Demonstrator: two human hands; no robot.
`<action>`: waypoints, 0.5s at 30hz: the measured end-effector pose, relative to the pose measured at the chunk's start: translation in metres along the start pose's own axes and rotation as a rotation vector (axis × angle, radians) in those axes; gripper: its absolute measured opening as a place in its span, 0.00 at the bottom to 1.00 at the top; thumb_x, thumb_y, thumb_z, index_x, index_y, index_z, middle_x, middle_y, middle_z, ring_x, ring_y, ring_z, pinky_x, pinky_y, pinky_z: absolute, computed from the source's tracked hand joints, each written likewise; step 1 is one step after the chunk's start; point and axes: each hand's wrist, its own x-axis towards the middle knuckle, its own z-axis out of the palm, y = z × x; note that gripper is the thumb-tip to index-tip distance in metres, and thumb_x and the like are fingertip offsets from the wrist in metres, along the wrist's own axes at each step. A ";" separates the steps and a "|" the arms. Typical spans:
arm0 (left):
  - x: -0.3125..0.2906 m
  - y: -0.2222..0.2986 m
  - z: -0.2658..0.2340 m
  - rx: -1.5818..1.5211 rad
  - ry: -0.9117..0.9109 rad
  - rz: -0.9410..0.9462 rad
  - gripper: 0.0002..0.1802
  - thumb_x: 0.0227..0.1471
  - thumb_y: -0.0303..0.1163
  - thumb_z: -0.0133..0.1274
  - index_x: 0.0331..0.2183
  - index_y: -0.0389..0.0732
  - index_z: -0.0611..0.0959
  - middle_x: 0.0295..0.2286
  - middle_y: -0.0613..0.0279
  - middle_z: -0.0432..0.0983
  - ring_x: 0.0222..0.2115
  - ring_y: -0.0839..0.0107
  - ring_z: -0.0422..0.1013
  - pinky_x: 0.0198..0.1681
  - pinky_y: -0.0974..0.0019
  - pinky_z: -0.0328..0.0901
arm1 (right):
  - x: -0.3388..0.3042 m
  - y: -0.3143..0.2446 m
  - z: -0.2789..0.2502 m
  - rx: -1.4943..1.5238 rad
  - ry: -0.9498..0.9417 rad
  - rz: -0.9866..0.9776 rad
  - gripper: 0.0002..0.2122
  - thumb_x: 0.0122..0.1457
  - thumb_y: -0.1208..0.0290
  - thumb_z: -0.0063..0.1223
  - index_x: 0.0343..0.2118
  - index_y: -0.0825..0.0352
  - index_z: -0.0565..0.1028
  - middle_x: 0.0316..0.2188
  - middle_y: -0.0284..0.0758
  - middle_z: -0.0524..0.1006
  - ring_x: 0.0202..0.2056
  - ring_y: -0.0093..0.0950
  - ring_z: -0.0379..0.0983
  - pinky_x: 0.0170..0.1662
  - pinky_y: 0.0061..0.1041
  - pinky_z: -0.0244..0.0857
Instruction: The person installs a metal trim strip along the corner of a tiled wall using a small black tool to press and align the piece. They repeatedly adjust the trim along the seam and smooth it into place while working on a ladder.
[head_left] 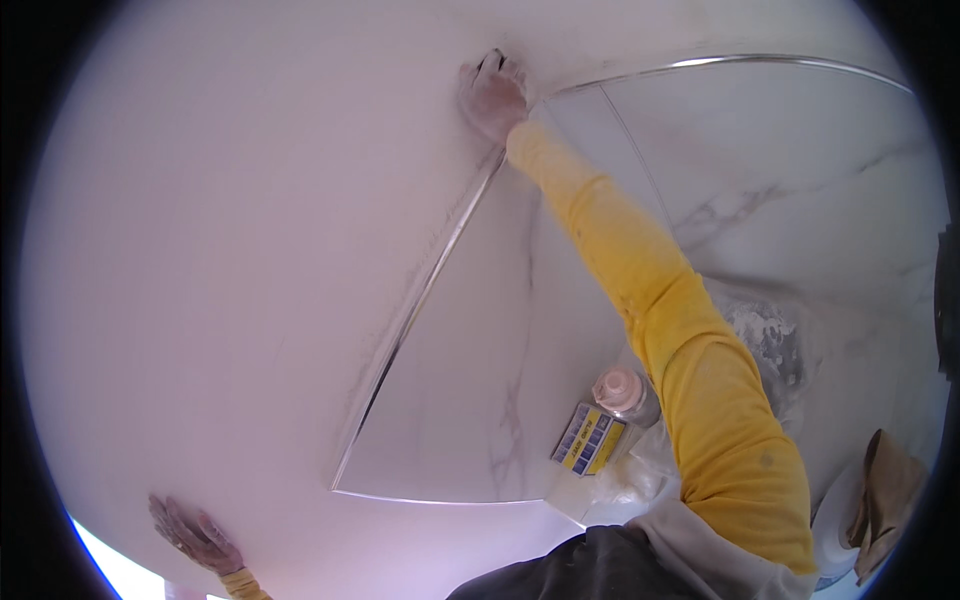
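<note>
Left hand [197, 537] over pale surface [250, 280], fingers apart. Box [588, 438], bottle [620, 388] beside yellow sleeve [690, 330]. Pale surface spans wide between hands, edged by metal trim [440, 261]. Right hand [495, 95] at trim's far corner, fingers bent; cannot tell whether grip clamps anything.

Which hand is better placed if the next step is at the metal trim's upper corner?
Probably the right: the right hand is up beside that corner of the metal trim, while the left hand is low at far left.
</note>
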 end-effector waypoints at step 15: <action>-0.006 -0.008 0.005 -0.065 0.028 0.006 0.31 0.64 0.49 0.38 0.59 0.37 0.70 0.61 0.46 0.60 0.63 0.47 0.55 0.65 0.43 0.50 | 0.017 -0.004 -0.030 0.265 0.110 0.102 0.17 0.66 0.60 0.35 0.50 0.63 0.71 0.53 0.57 0.65 0.56 0.54 0.62 0.59 0.50 0.59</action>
